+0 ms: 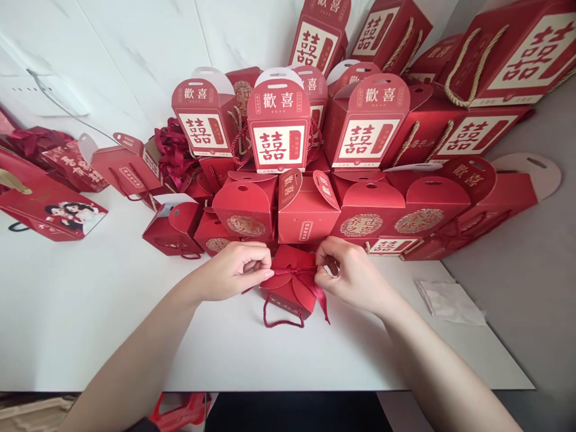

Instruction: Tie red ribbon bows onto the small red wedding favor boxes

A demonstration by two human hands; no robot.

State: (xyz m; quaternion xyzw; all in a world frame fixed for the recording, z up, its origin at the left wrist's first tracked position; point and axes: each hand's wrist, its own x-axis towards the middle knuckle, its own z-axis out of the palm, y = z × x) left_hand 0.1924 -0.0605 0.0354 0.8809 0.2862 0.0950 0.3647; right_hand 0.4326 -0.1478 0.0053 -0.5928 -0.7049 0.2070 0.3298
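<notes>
Left hand (238, 269), right hand (348, 271): fingers curled, each pinching red ribbon (321, 298) across small box (291, 258).

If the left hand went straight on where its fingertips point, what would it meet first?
Probably the small red box under the ribbon, right by the left hand; depth is unclear, so it might skim over its top.

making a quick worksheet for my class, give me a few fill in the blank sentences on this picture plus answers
The left hand and right hand hold a shiny red ____ over a small box.
The table under it is ____ in color.
The wall socket is on the picture's ____ side.

Missing words: ribbon; white; left
</notes>
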